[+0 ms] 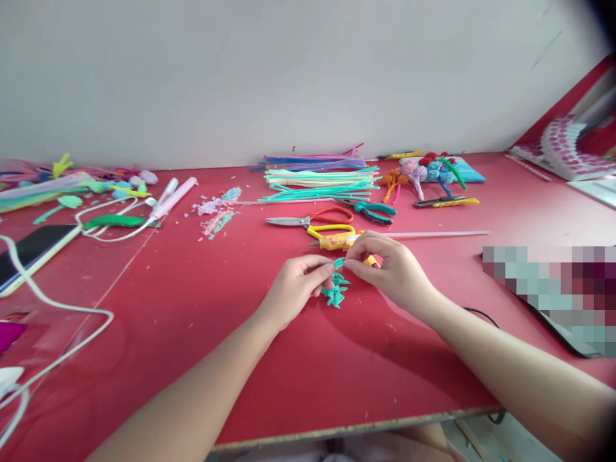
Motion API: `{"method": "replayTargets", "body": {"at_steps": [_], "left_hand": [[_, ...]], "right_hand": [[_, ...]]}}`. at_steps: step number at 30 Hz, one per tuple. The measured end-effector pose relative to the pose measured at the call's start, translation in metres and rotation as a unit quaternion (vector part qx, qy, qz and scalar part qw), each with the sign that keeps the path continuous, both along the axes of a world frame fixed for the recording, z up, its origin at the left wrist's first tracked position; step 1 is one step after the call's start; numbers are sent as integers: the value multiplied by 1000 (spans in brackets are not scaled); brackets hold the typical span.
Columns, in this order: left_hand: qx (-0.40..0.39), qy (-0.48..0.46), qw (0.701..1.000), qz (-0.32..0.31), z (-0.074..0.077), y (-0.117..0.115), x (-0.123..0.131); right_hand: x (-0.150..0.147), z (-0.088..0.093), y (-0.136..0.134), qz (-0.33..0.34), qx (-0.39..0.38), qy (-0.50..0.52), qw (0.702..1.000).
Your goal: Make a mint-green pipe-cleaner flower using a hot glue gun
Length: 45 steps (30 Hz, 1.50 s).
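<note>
Between my two hands is a short teal pipe cleaner piece (339,264). My left hand (302,282) pinches one end between thumb and fingers. On the other end, the thumb and forefinger of my right hand (389,260) are closed. Just below the fingertips sits a cluster of teal pipe cleaner pieces (335,295), bent or knotted; whether it joins the held piece I cannot tell. Behind my right hand lies a yellow glue gun or similar tool (334,242), partly covered. Scissors (289,221) with red and yellow handles rest just beyond.
Bundles of pipe cleaners (320,176) lie at the back by the wall, with teal-handled pliers (375,212) in front. Finished pipe cleaner flowers (416,172) stand back right. Fluff scraps (216,215), a pink hot tool (176,197), a white cable (103,312) and a phone (36,253) are left.
</note>
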State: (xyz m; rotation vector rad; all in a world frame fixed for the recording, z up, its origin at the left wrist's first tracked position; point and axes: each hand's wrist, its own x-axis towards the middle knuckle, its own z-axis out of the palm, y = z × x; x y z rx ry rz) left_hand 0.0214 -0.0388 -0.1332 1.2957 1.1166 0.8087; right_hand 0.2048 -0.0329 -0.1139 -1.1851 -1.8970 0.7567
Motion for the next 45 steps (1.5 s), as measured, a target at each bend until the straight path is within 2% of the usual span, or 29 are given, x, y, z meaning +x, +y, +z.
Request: {"method": "replayTargets", "body": {"at_steps": [15,21,30,34,41,45], "left_hand": [[78,119,990,6,8,-3,1],[99,115,988,-6,3,-3,0],[102,90,990,27,4,-3,0],[110,74,990,40,4,-4,0],[248,144,957,53,4,-9,-1],[295,182,937,53,3,-11,-1]], "right_hand": [[0,-1,0,-2,-9,-45,999],[-1,0,0,-3,-7,-45,999],[-3,1,-2,-7,22,-24,999],[-3,4,-3,-14,9,-8,1000],[-4,3,-6,8,13,15,1000],[-3,3,-6,11,5,23,1000]]}}
